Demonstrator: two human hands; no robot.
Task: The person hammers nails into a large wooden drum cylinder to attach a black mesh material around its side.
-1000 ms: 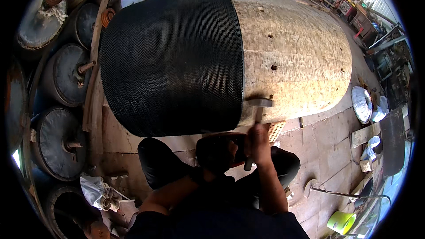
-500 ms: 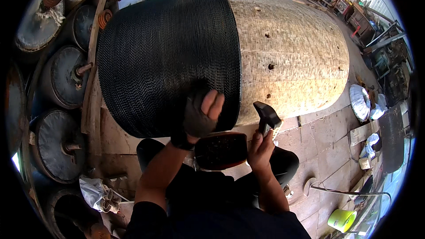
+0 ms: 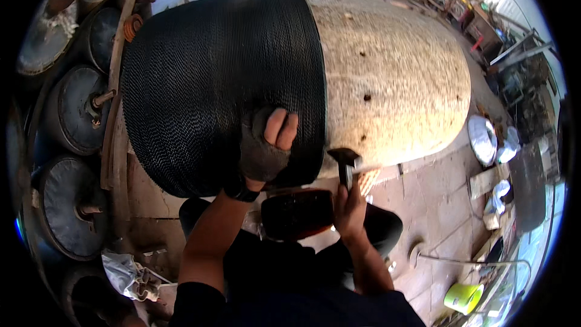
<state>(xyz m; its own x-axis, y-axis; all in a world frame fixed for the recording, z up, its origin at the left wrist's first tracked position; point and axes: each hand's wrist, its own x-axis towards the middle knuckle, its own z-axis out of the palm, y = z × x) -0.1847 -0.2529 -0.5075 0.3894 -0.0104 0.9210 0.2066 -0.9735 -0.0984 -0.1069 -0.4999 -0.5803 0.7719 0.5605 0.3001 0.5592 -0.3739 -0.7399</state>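
Note:
A large drum lies on its side in front of me. Its left half is covered in rows of black toothed strip [image 3: 218, 72], while bare pale wood [image 3: 399, 66] with small dark holes forms the right half. My left hand [image 3: 264, 148], in a dark glove with some fingertips bare, rests against the black part near its right edge. Its fingers are curled, and whatever they hold is hidden. My right hand [image 3: 350, 212] grips a hammer [image 3: 345, 160], its dark head raised beside the edge between black and wood. Between my knees sits a dark open box [image 3: 296, 215].
Several dark rollers with rusty shafts [image 3: 72, 209] line the left side behind wooden planks [image 3: 121, 85]. At the right are a white wrapped coil [image 3: 482, 139], a metal rod [image 3: 466, 260] and a yellow-green bucket [image 3: 463, 298]. The floor is tiled.
The hammer has tilted and shifted a little left and down, closer to the black edge. My left hand has moved slightly left and up. The whole view has shifted a little.

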